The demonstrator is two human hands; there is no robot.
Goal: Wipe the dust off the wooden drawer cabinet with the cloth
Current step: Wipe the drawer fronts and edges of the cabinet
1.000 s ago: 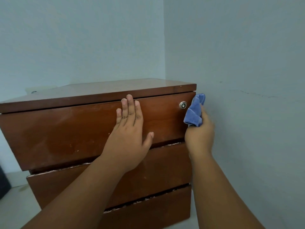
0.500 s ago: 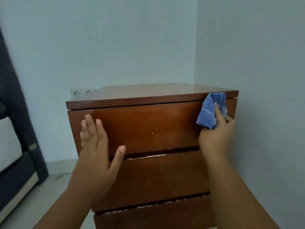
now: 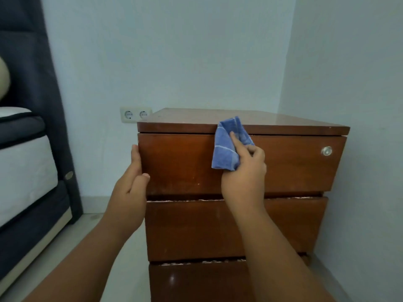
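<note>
A reddish-brown wooden drawer cabinet (image 3: pixel 283 168) with three drawer fronts stands in the room's corner. A round silver lock (image 3: pixel 326 151) sits at the top drawer's right end. My right hand (image 3: pixel 244 177) holds a blue cloth (image 3: pixel 226 147) against the top drawer's front, near its upper edge and a little left of the middle. The forefinger presses the cloth to the wood. My left hand (image 3: pixel 130 188) rests at the top drawer's left edge, fingers straight along the cabinet's side and thumb on the front.
Pale blue walls close in behind and to the right of the cabinet. A double wall socket (image 3: pixel 135 115) is just left of the cabinet top. A dark bed frame with a mattress (image 3: pixel 24 171) stands at the left. Light floor (image 3: pixel 104 227) lies between.
My right hand has slid the cloth leftward along the top drawer, from the right end toward the middle. My left hand has moved left from the drawer front to its left edge.
</note>
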